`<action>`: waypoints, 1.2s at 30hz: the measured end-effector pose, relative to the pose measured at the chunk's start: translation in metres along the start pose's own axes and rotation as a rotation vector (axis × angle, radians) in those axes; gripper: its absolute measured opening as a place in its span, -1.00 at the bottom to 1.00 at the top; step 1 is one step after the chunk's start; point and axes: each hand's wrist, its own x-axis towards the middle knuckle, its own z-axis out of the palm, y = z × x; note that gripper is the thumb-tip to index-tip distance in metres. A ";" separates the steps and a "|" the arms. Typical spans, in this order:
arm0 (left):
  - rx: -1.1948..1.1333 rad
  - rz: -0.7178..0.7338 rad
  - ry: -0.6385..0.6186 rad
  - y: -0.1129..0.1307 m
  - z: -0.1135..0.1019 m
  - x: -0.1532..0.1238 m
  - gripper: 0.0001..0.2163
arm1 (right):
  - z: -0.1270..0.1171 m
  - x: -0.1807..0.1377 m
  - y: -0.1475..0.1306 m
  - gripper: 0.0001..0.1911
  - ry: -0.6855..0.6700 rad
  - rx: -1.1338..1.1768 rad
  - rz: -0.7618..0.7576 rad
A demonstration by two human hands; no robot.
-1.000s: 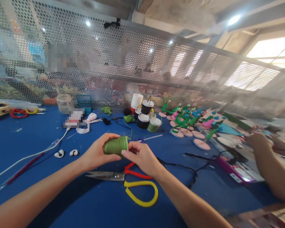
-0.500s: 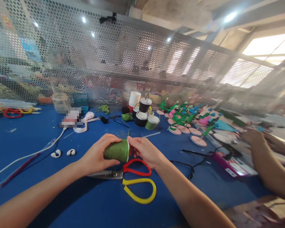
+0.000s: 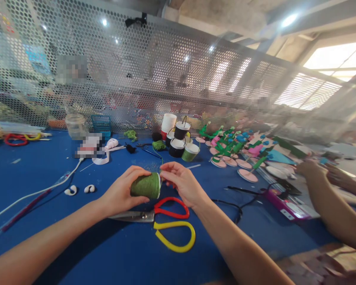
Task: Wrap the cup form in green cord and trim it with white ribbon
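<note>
My left hand is closed around a small cup wrapped in green yarn, tipped on its side with the white rim facing right. At that rim, my right hand pinches a strand of green yarn. The strand runs back to a green yarn ball on the blue table. Just below both hands lie large scissors with one red and one yellow handle loop. The inside of the cup is turned away from view.
Behind stand yarn-covered cups and a stack of white cups. Green craft flowers on pink discs crowd the right, near a co-worker's arm. A purple box with a cable and white earbuds lie around.
My right hand has lifted slightly off the cup's rim, its fingers rising with the yarn strand. The cup has barely moved in my left hand. The co-worker's arm shifted a little left.
</note>
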 end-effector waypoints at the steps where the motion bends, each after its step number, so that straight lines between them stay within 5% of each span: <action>1: -0.004 0.001 -0.007 0.000 0.000 0.000 -0.56 | 0.000 0.000 -0.001 -0.84 0.009 -0.056 -0.050; 9: -0.051 -0.012 -0.058 0.004 0.000 -0.002 -0.54 | 0.011 0.012 -0.018 -0.80 -0.183 -0.382 -0.240; 15: -0.039 0.044 -0.092 0.009 0.000 -0.003 -0.43 | 0.020 0.038 -0.013 -0.54 -0.343 -0.495 -0.049; 19: 0.006 -0.004 -0.109 0.012 -0.004 -0.001 -0.51 | 0.004 0.052 -0.010 -0.53 -0.196 -0.628 -0.015; 24: 0.034 -0.035 -0.010 0.008 -0.009 0.003 -0.55 | -0.044 0.047 -0.014 -0.75 0.056 -0.831 -0.073; 30: 0.052 -0.048 0.074 0.002 -0.012 0.005 -0.55 | -0.059 0.023 0.006 -0.78 -0.034 -1.043 -0.023; 36: 0.136 -0.005 0.089 -0.002 -0.016 0.005 -0.56 | -0.056 0.019 0.020 -0.85 0.071 -1.049 -0.010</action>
